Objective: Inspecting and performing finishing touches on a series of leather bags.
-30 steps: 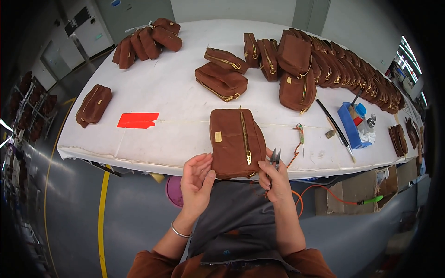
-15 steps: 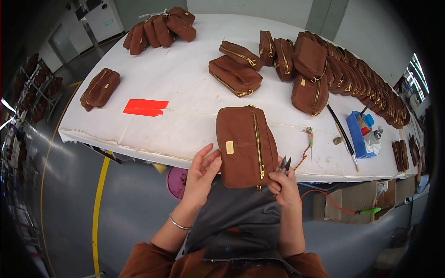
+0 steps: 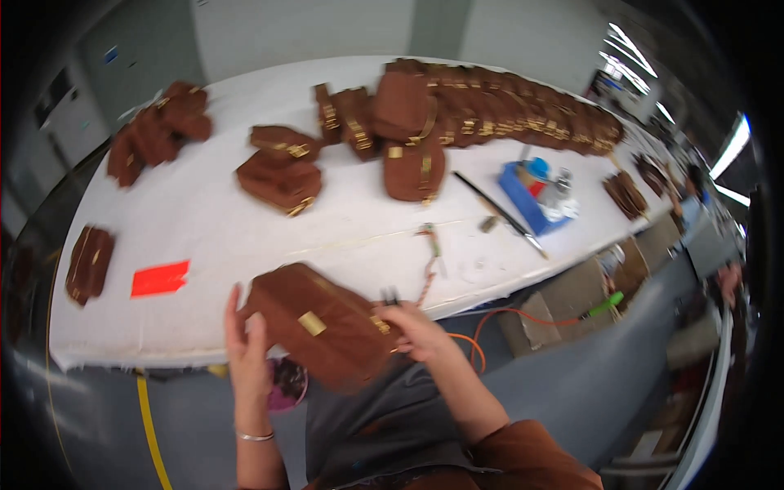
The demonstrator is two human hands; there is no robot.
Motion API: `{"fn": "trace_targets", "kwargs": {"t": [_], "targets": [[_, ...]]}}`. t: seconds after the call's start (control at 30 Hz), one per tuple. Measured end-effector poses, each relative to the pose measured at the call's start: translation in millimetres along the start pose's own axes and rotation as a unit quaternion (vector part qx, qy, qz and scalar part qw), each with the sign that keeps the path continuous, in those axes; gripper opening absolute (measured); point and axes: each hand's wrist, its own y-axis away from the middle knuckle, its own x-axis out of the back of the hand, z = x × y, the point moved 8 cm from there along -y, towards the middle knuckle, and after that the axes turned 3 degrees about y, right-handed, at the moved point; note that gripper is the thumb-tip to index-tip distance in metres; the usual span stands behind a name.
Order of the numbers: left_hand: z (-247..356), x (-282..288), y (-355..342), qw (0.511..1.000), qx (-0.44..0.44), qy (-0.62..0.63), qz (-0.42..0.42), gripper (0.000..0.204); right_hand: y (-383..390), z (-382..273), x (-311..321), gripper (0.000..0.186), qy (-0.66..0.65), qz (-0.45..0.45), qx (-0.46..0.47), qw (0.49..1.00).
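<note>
A brown fabric zip pouch [image 3: 335,331] with a gold label and gold zip hangs tilted in front of me, over the table's near edge. My left hand [image 3: 249,355] has its left end between thumb and raised fingers. At the other end, my right hand [image 3: 415,328] pinches the pouch beside the zip pull. Dark tips of small thread snips [image 3: 390,296] stick up from that same hand; motion blurs them. Some fingertips are hidden by the pouch.
The white table [image 3: 204,220] bears a long row of brown pouches [image 3: 523,106] at the back, a red tape patch [image 3: 160,278], a blue tray [image 3: 523,196] with bottles, and a black-handled brush [image 3: 498,212]. A cardboard box [image 3: 555,310] stands below the right edge.
My view has swung to the right, so the table's things sit further left. The pouch has gone from nearly upright to tilted, and my left hand now grips its end.
</note>
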Motion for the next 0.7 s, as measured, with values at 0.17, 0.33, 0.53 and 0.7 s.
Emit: {"fn": "trace_targets", "kwargs": {"t": [0.17,0.33,0.53,0.7], "targets": [[43,-15,-8,0.987,-0.065,0.06,-0.132,0.066,-18,-24,-26,0.023,-0.028,-0.192,0.0,0.981],[45,11,-21,0.995,-0.059,-0.032,-0.074,0.051,-56,-36,-28,0.036,-0.077,-0.082,0.095,0.989],[54,11,2,0.991,-0.034,-0.084,0.095,0.051,-28,-41,-12,0.041,0.102,0.073,0.312,0.942],[56,-6,16,0.989,-0.005,-0.059,0.133,0.051,48,-44,-29,0.055,0.175,0.082,0.512,0.837]]}}
